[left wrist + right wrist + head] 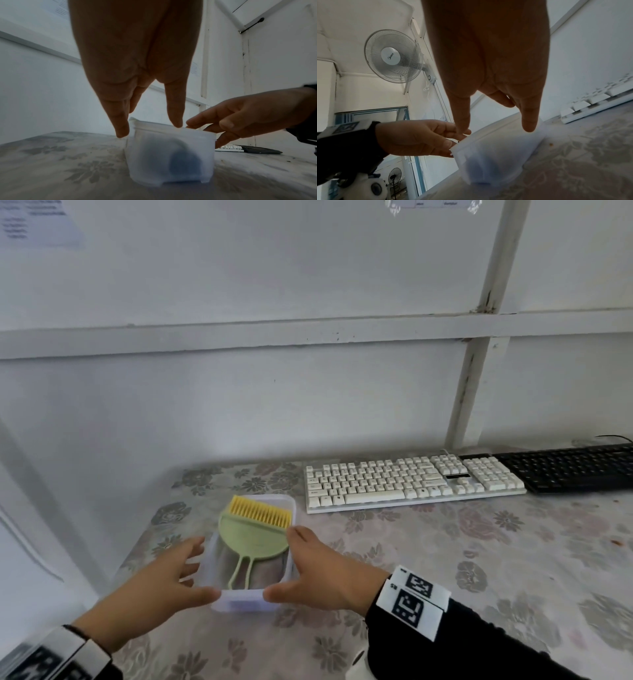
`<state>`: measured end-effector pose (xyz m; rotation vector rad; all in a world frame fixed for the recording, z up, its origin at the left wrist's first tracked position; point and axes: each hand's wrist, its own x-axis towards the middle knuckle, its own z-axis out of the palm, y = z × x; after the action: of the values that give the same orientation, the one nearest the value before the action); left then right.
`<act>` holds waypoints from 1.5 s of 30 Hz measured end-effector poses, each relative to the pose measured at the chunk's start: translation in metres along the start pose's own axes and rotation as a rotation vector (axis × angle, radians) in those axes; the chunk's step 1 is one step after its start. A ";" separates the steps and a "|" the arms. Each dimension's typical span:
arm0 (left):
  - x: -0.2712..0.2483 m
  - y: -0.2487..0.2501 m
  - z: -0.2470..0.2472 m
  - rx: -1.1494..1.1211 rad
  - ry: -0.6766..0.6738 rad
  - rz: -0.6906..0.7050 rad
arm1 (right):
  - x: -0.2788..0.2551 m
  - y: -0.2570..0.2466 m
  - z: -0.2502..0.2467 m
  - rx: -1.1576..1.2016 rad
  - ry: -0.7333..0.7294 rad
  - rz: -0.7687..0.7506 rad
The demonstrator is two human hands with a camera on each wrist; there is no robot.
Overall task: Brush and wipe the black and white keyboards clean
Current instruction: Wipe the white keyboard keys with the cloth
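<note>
A clear plastic box point(245, 599) stands on the flowered tablecloth at the table's left. In it lies a green brush point(255, 539) with yellow bristles, on top of a grey cloth point(263, 571). My left hand point(197, 568) touches the box's left side with straight, spread fingers, its thumb on the near rim. My right hand point(287, 565) lies along the right side, thumb also on the near rim. The wrist views show my left hand's fingertips point(121, 129) and right hand's fingertips point(529, 127) at the box's rim point(171, 127). The white keyboard point(411, 481) and black keyboard point(575, 467) lie side by side at the back right.
A white wall rises just behind the table. The table's left edge point(137, 546) is close to the box. Bare tablecloth point(445, 559) stretches in front of the keyboards. A wall fan point(393, 56) hangs high to the side.
</note>
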<state>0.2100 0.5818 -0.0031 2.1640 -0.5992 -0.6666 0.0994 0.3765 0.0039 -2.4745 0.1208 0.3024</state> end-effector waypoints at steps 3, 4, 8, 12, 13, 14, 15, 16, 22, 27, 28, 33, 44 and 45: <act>0.006 0.008 0.003 0.004 -0.028 0.023 | 0.006 -0.003 0.004 0.008 0.014 0.016; 0.010 0.010 0.003 0.005 -0.024 0.042 | 0.008 -0.004 0.004 0.011 0.022 0.022; 0.022 0.003 -0.004 0.026 -0.069 0.026 | 0.018 -0.003 0.004 0.021 0.054 0.040; 0.030 0.004 -0.012 0.001 -0.102 0.037 | 0.025 0.001 0.001 0.029 0.034 0.044; 0.033 0.004 -0.013 0.015 -0.105 0.037 | 0.028 0.002 0.000 0.022 0.038 0.043; 0.035 0.006 -0.012 0.037 -0.107 0.047 | 0.030 0.003 -0.001 0.013 0.051 0.042; 0.040 0.005 -0.013 0.064 -0.101 0.051 | 0.034 0.004 -0.002 0.008 0.067 0.043; 0.043 0.006 -0.013 0.094 -0.088 0.058 | 0.038 0.005 -0.003 0.006 0.084 0.044; 0.074 0.010 -0.010 0.230 0.041 0.023 | 0.069 0.011 -0.011 0.037 0.170 0.071; 0.097 0.023 -0.008 0.257 0.090 0.036 | 0.091 0.020 -0.016 0.053 0.234 0.094; 0.103 0.023 -0.008 0.246 0.089 0.032 | 0.096 0.022 -0.018 0.054 0.243 0.101; 0.122 0.026 -0.007 0.195 0.122 0.020 | 0.114 0.028 -0.026 0.056 0.264 0.131; 0.141 0.033 -0.004 0.180 0.160 0.008 | 0.134 0.033 -0.036 0.036 0.275 0.160; 0.142 0.034 -0.003 0.177 0.160 0.008 | 0.135 0.033 -0.036 0.031 0.273 0.161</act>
<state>0.3117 0.4780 -0.0120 2.3506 -0.6005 -0.4446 0.2314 0.3266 -0.0204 -2.4675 0.4370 0.0273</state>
